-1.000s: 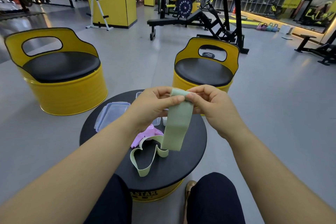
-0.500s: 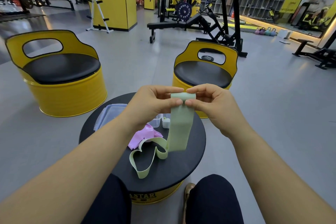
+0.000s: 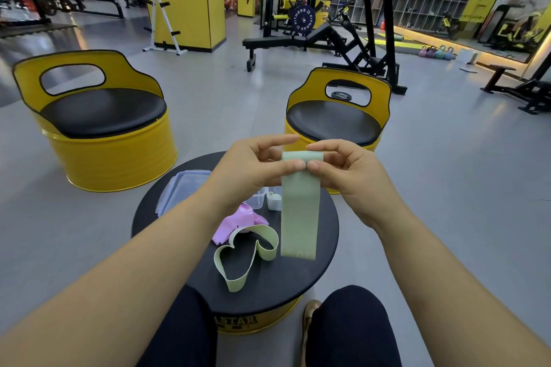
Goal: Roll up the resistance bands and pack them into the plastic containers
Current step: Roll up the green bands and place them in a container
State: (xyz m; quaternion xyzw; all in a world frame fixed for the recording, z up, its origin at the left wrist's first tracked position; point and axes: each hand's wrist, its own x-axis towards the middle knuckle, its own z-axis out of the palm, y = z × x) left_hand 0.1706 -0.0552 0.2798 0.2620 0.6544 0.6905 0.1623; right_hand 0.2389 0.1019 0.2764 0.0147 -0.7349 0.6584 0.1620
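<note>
A pale green resistance band (image 3: 300, 208) hangs flat above the round black table (image 3: 298, 280). My left hand (image 3: 253, 170) and my right hand (image 3: 346, 173) both pinch its top edge, which is curled over into a small roll. A light yellow-green band (image 3: 238, 259) lies in a loose loop on the table. A pink band (image 3: 238, 222) is crumpled behind it. A clear plastic container (image 3: 258, 199) and a small one (image 3: 274, 201) stand further back, partly hidden by my left arm. A clear lid (image 3: 182, 188) lies at the left.
Two yellow barrel chairs with black seats (image 3: 98, 116) (image 3: 334, 122) stand beyond the table. My knees in dark trousers (image 3: 348, 328) are at the table's near edge. Gym benches and racks (image 3: 298, 42) fill the far floor.
The top of the green band has been turned over into a roll between my fingers, and the hanging part has shortened slightly. Both hands stay at the same height.
</note>
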